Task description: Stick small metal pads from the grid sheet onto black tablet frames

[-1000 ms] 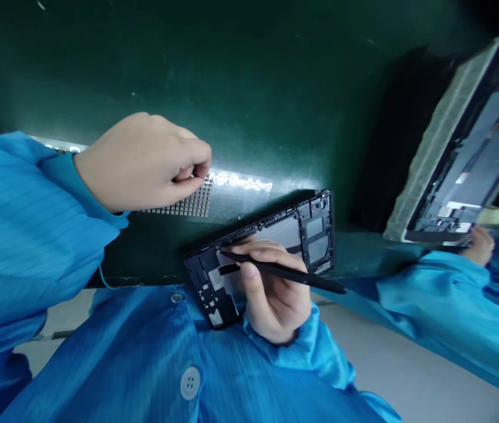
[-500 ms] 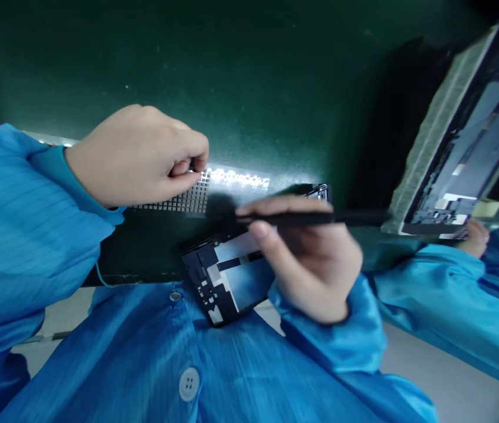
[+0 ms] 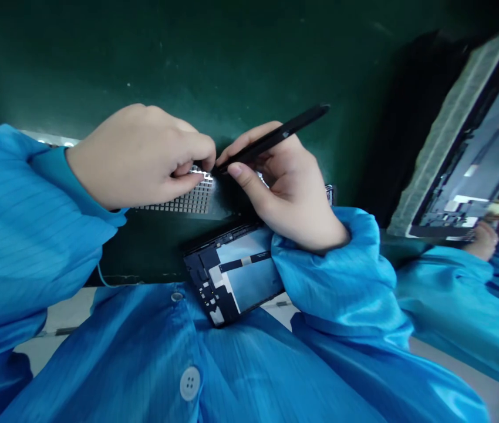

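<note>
My left hand [image 3: 144, 155] is closed, thumb against curled index finger, over a clear sheet with a grid of small grey squares [image 3: 188, 200]. What is pinched there is too small to make out. My right hand [image 3: 287, 182] grips a slim black pen-like tool [image 3: 276, 136] and holds its lower end beside my left fingertips, above the sheet. Part of the sheet is hidden under both hands. Below them an opened device with a black frame and bluish-grey panels [image 3: 236, 273] lies tilted at the table's near edge, its right end behind my right sleeve.
The green table [image 3: 232, 64] stretches away in front. At the right stands a box with a pale padded edge [image 3: 452, 123], with more opened devices [image 3: 491, 147] in it. Another person's hand [image 3: 482, 239] and blue sleeve are beside it.
My right hand has moved up and left with the black tool, from over the device to my left fingertips. More of the device shows. My left hand has barely shifted.
</note>
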Tool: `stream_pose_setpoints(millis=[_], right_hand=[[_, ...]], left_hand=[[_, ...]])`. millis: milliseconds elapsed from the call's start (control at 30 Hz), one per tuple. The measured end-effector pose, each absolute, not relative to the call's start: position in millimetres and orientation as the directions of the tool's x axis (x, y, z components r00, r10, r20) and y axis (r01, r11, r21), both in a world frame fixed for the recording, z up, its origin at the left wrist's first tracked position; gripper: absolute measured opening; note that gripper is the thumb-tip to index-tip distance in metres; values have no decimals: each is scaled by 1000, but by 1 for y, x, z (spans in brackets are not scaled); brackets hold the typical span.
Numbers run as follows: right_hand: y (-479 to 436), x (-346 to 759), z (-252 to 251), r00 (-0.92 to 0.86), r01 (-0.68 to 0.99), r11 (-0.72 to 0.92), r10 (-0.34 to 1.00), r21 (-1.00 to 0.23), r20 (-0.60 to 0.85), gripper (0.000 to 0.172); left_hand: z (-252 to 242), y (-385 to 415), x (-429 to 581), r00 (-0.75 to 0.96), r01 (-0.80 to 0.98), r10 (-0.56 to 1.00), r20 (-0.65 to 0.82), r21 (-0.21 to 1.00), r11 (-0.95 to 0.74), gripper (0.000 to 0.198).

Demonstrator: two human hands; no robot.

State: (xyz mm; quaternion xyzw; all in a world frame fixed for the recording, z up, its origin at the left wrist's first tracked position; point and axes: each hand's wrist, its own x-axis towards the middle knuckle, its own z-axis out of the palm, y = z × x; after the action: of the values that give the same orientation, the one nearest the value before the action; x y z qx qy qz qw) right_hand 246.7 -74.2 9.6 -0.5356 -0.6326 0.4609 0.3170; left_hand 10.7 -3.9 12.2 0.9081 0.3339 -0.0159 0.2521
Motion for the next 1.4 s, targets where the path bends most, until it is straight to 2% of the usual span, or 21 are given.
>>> stream_pose_setpoints(millis=[133,267,367,500,700,833,900,1033,1167,1400], right_hand=[[-83,252,14,-185,342,-28,978,-939,-96,31],[-144,247,19,119,277,-48,993,-960,-15,12],[-189,237,14,258,288,22,961,-957,99,14],[-204,227,5,201,324,116,961,-939,189,20],[-199,227,7,126,396,131,973,-909,195,26],[-200,230,25,29,482,142,984,-865,178,37],[-186,234,34,15,495,122,989,-861,148,35],[-125,246,30,-131,446,118,989,-887,66,15],[-81,255,7,-309,409,159,951,-899,28,22],[-82,252,2,-297,418,161,954,-894,34,18]], left_hand=[[10,-4,8,795,580,585,-158,477,-660,32],[8,-4,4,802,560,585,-121,493,-665,42],[7,-5,4,803,562,585,-116,476,-676,38],[5,-5,2,799,556,594,-94,490,-671,39],[3,-3,-1,777,556,621,-104,578,-598,36],[4,-4,0,782,555,616,-93,553,-621,36],[5,-4,1,795,556,599,-96,510,-657,41],[11,-2,2,817,554,559,-138,455,-697,48],[15,-1,5,804,582,562,-192,440,-683,44],[11,-3,6,809,572,560,-179,461,-679,45]])
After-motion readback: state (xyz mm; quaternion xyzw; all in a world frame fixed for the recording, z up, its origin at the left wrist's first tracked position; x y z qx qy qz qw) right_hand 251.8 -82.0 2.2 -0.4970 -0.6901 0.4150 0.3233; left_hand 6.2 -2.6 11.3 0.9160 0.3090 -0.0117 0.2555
